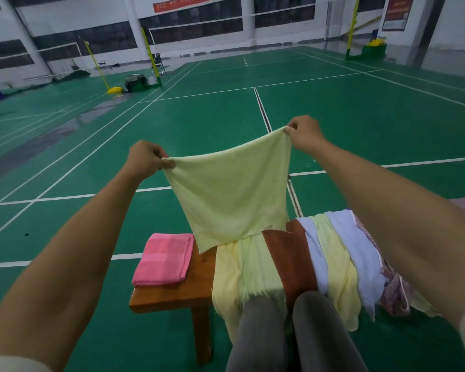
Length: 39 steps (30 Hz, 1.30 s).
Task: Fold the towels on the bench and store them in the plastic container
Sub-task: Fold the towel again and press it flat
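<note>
Sitting at the bench (172,294) beside draped towels (301,264) and one folded pink towel (163,260), the person's left hand (145,158) and right hand (305,132) pinch a yellow towel's (231,194) top corners, spread midair; folding it in half probably comes next.

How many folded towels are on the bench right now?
1: the pink towel, lying flat at the left end of the bench. The draped pile to its right may hide others.
</note>
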Tool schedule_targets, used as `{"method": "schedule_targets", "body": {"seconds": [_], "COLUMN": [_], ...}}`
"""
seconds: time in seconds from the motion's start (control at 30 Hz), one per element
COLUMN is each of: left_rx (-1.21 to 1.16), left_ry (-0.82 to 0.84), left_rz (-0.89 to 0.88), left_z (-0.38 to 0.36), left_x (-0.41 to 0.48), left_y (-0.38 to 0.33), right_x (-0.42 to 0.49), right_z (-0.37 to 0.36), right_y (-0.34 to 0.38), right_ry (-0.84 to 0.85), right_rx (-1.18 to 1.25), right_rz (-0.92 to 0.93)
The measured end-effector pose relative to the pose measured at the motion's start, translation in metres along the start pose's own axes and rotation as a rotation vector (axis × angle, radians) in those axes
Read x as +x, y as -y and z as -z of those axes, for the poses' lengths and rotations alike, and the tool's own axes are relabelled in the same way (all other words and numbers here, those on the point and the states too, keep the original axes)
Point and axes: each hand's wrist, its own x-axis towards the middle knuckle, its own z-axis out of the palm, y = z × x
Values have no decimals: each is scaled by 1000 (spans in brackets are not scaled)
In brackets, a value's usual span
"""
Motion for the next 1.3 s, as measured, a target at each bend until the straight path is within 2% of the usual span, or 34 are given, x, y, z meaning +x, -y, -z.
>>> {"method": "schedule_targets", "body": {"seconds": [0.07,0.13,0.2,0.27,0.33,0.4,0.57,0.73,0.93,1.13,1.3], "left_rx": [-126,-294,-427,-497,-525,-524,-514,-567,-650,-734,-922], "left_ry": [0,19,23,19,17,19,16,-2,9,-58,-104], "left_rz": [31,51,66,80,96,111,133,181,196,223,240], "left_z": [2,2,2,2,1,0,-8,-21,-28,-36,-38], "left_x": [0,-1,-2,-2,-2,-2,-6,-4,-3,5,10], "left_y": [3,2,0,-2,-2,-1,0,-2,-4,-8,-17], "right_x": [0,-1,-1,0,-1,-2,-3,-5,-8,-5,-1], "right_z": [3,4,1,-5,-9,-11,-8,-6,-1,-3,3], "right_y": [3,10,11,9,4,-1,-3,-10,-15,-1,6], "right_ry": [-10,-6,-13,-84,-190,-260,-301,-220,-166,-8,18], "right_rx": [294,715,946,839,585,503,576,528,546,758,999], "right_rz": [-199,-410,-525,-506,-382,-300,-274,-242,-341,-448,-414]}}
